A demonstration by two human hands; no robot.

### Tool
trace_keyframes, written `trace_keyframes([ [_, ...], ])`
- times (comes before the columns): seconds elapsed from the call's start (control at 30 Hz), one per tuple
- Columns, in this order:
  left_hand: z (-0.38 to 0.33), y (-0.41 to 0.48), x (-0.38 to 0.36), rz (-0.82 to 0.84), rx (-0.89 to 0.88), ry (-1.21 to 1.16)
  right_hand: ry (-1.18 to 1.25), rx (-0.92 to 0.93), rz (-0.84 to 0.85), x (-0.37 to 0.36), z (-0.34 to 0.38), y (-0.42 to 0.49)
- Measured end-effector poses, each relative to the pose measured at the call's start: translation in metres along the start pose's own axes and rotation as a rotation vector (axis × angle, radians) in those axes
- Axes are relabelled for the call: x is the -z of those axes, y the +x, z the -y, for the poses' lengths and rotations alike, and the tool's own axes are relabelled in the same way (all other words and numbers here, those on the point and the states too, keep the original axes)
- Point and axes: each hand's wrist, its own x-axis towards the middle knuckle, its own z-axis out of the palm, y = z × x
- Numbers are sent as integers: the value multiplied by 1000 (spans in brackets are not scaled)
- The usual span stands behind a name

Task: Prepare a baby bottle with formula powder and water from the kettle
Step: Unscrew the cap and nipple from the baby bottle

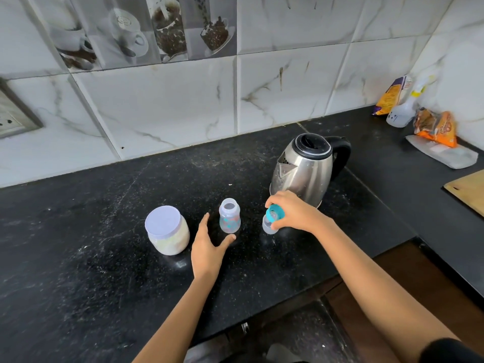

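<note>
On the black worktop [104,271], the left hand [209,250] lies nearest, spread with fingers straight and holding nothing. Its thumb reaches right toward the foot of the baby bottle [229,218], and whether it touches cannot be told. The bottle stands upright just beyond and right of that hand, its mouth uncovered.

Right of the bottle and a little apart from it, the right hand [296,213] grips the teal cap [274,213] with curled fingers. The cap is tilted, and its clear cover [268,227] hangs low, close to the worktop.

Left of the left hand, just beside it, stands the powder jar [169,234], lid on and pale powder showing through its wall.

Farther back, directly behind the right hand, sits the steel kettle [303,171], lid closed, spout to the left and black handle to the right.

At the right edge lies a wooden board [468,189]. In the far right corner are a spray bottle [400,113] and orange packets [434,127] against the tiled wall [288,87].
</note>
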Motion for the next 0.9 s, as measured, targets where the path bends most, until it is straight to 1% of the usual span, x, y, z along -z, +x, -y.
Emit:
trace_keyframes([
  [0.17, 0, -29, 24, -57, -146, -2, -42, -21, 48, -13, 0, 7],
  [0.23, 5, -40, 40, -111, -200, 21, -55, -11, 48, -12, 3, 9],
  [0.33, 12, -43, 66, -296, -271, 66, -67, 84, -57, 4, 21, 16],
  [0.4, 17, -35, 84, -381, -231, 65, 0, 186, -166, 14, 49, 26],
  [0.47, 25, -23, 97, -360, -137, 45, 89, 309, -232, 16, 85, 38],
  [0.53, 34, -12, 106, -287, -47, 2, 114, 380, -189, 6, 127, 50],
  [0.63, 43, 2, 110, -175, 15, -36, -58, 388, -61, -27, 175, 70],
  [0.73, 44, 12, 109, -81, 44, -52, -259, 385, 24, -55, 203, 86],
  [0.8, 44, 17, 108, -67, 68, -56, -350, 415, 34, -66, 211, 93],
  [0.9, 44, 21, 105, -95, 117, -60, -423, 485, -38, -74, 212, 100],
])
